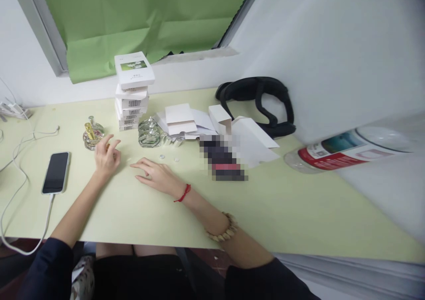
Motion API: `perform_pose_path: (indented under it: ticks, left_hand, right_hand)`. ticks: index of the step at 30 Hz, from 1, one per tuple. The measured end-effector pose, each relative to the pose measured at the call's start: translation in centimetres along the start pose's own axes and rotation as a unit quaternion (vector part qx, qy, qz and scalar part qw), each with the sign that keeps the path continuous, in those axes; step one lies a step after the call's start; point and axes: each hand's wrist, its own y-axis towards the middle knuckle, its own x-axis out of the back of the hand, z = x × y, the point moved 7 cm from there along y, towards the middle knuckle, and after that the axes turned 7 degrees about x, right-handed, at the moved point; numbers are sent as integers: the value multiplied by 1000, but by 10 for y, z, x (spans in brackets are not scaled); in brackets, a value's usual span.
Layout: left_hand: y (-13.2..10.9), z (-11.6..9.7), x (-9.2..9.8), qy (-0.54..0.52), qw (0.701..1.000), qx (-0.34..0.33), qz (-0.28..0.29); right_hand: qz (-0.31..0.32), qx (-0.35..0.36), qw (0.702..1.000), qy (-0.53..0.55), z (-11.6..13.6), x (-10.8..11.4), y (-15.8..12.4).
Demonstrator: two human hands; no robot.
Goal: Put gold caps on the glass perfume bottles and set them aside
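Note:
My left hand [106,156] hovers at the table's left middle with its fingers spread and slightly curled. Close behind it stand round glass pieces [89,141] with a gold-coloured top [89,130]; the hand partly covers them. Palm down, my right hand [154,173] reaches left, fingers stretched out and apart, and no object shows in it. Between the hands and the back wall is a stack of clear round glass pieces [149,136]. Two small pale discs [162,157] lie beyond my right hand. Small silvery pieces [172,140] sit beside the glass stack.
White boxes [134,72] are piled at the back. Opened cartons and paper [181,116] lie right of them, near a blurred-out dark item [222,158] and a black strapped frame [265,100]. A plastic bottle [338,151] stands far right. A phone [56,172] charges at left.

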Motion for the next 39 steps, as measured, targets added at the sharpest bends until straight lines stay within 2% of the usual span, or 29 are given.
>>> perform_pose_path:
  ticks: [3,5,11,14,22,26,28,31,34,36,39]
  left_hand:
    - [1,12,5,56,997,25,-39]
    - [2,22,7,81,994,55,-44]
    - [-4,67,0,97,973,207,31]
    - [-6,82,-2,72,967,240,51]
    - [-8,96,-6,69,943,312,98]
    - [-13,102,-10,63,938,325,108]
    - [-12,101,-8,65,948,298,88]
    - [-5,75,-1,32,983,178,25]
    - [-4,19,6,-44,999,1,-18]
    - [-8,-19,-3,-74,994,-69,52]
    - [-23,-70,-21,-97,960,-198,170]
  right_hand:
    - [-5,4,1000,-15,-2,0,0]
    - [-29,-7,999,-27,-5,4,-1]
    - [-161,-114,980,-11,-23,29,-6]
    - [-198,-152,968,16,-30,37,-9]
    - [-176,-178,966,58,-39,33,-9]
    - [-220,-184,957,41,-44,38,-11]
    - [-242,-189,951,40,-50,38,-13]
    - [-264,-189,945,48,-58,37,-15]
    - [-275,-194,941,47,-64,36,-18]
    - [-282,-196,938,49,-66,37,-20]
    - [-284,-188,939,47,-65,38,-22]
